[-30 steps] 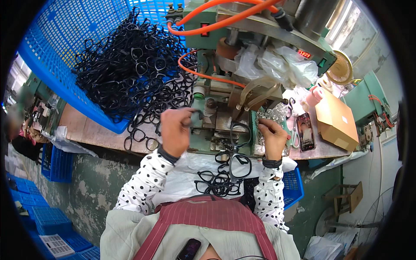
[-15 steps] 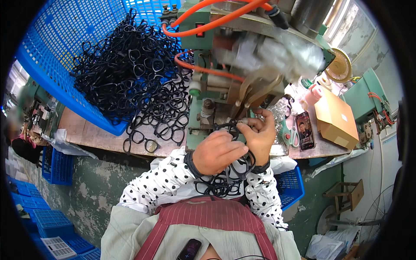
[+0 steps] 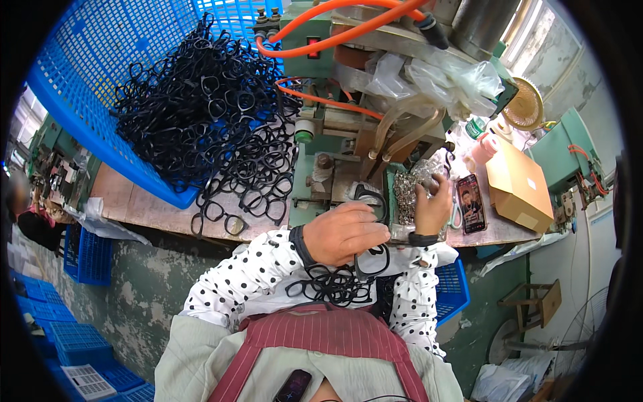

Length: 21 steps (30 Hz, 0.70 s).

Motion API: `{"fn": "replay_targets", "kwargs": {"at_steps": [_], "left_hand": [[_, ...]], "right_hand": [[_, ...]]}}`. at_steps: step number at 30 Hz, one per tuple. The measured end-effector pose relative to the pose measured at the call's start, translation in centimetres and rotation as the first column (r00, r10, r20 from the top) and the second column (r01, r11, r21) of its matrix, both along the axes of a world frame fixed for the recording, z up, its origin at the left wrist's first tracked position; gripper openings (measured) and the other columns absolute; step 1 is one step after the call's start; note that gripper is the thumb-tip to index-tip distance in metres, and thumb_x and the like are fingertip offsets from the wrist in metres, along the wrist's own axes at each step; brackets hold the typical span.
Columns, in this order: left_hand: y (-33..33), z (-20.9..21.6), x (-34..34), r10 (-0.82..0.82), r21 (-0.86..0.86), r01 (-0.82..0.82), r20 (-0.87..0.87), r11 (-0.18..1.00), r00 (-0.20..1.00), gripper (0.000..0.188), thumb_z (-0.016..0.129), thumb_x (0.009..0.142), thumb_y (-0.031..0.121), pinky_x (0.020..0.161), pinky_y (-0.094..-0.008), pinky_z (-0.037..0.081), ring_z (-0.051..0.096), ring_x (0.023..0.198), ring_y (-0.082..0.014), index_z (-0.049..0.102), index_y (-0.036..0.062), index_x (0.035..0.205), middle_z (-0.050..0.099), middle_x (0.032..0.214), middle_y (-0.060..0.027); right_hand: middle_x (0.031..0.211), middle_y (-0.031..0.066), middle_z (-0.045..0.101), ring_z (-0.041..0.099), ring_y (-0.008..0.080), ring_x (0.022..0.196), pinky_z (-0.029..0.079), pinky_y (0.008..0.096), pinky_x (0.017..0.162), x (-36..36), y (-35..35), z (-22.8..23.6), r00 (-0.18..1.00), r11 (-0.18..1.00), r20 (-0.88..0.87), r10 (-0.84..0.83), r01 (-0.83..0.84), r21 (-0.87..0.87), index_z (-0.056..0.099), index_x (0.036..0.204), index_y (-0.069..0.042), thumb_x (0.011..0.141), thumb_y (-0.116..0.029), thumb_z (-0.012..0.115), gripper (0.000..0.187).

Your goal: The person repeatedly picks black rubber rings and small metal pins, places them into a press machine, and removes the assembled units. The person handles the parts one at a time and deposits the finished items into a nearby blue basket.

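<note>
**Head view: a black frame held upright at the machine**

Head view shows a black frame (image 3: 372, 231) gripped in the left hand (image 3: 345, 233), in front of the person's chest and just short of the green machine (image 3: 348, 134). The frame stands on end: its long axis runs up and down the picture, one lens rim above the hand near the machine's base and the other below the hand, over the lap. The left hand's fingers are curled round the frame's middle, knuckles upward.

The right hand (image 3: 434, 208) is just to the right, fingers bent down into a tray of small silvery metal parts (image 3: 410, 191); whether it pinches one cannot be told. A dark band sits on that wrist.

Below the left hand a loose heap of black frames (image 3: 328, 288) lies on the lap, against the white dotted sleeves (image 3: 254, 275).

On the desk (image 3: 144, 211) to the left, more frames spill from a tilted blue crate (image 3: 80, 94) in a big tangled pile (image 3: 207, 114), some lying single near the desk edge. Orange hoses (image 3: 335, 37) loop over the machine, and clear plastic bags (image 3: 435, 77) hang from it. To the right lie a phone (image 3: 471, 203) and a brown cardboard box (image 3: 519, 187). A blue crate (image 3: 450, 295) stands under the desk on the right.
</note>
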<state>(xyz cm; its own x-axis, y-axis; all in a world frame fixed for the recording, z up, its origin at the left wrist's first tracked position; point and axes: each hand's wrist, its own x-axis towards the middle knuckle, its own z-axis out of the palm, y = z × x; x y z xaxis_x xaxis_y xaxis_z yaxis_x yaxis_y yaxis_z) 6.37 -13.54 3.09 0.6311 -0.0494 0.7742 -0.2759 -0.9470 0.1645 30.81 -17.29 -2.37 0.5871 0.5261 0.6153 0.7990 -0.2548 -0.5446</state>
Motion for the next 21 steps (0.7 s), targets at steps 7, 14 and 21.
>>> {"fn": "replay_targets", "kwargs": {"at_steps": [7, 14, 21], "left_hand": [[0.3, 0.1, -0.1, 0.019, 0.041, -0.018, -0.019, 0.999, 1.0, 0.053, 0.065, 0.067, 0.004, 0.089, -0.0441, 0.048, 0.06, 0.093, -0.0287, 0.058, -0.0003, 0.12, 0.064, 0.114, -0.0115], [-0.3, 0.5, -0.9, 0.155, 0.168, -0.138, -0.094, 0.976, 0.983, 0.043, 0.066, 0.078, 0.013, 0.099, -0.0525, 0.039, 0.061, 0.1, -0.0272, 0.061, 0.0084, 0.12, 0.063, 0.123, -0.0067], [7.5, -4.0, -6.7, 0.886, -0.041, -0.886, 0.073, 0.462, 0.458, 0.029, 0.065, 0.084, 0.039, 0.095, -0.0485, 0.031, 0.05, 0.108, -0.0263, 0.066, 0.0135, 0.097, 0.059, 0.113, -0.0039]], "right_hand": [[0.1, 0.0021, 0.068, 0.056, 0.0257, 0.104, 0.04, 0.047, 0.088, 1.1, -2.8, -1.6, 0.963, 0.949, 0.206, 0.173, -0.107, -0.297, 0.072, 0.09, -0.017, 0.072, -0.023, 0.078, 0.02], [0.095, 0.0005, 0.07, 0.056, 0.0235, 0.098, 0.039, 0.0388, 0.088, 2.6, -2.1, -3.9, 0.976, 0.982, -0.113, 0.186, -0.184, 0.029, 0.073, 0.083, -0.015, 0.076, -0.019, 0.076, 0.009], [0.085, 0.0011, 0.069, 0.058, 0.0202, 0.088, 0.04, 0.0358, 0.086, 2.2, -2.2, -3.6, 0.957, 0.982, -0.223, 0.185, -0.17, 0.087, 0.073, 0.088, -0.014, 0.08, -0.017, 0.074, 0.008]]}}
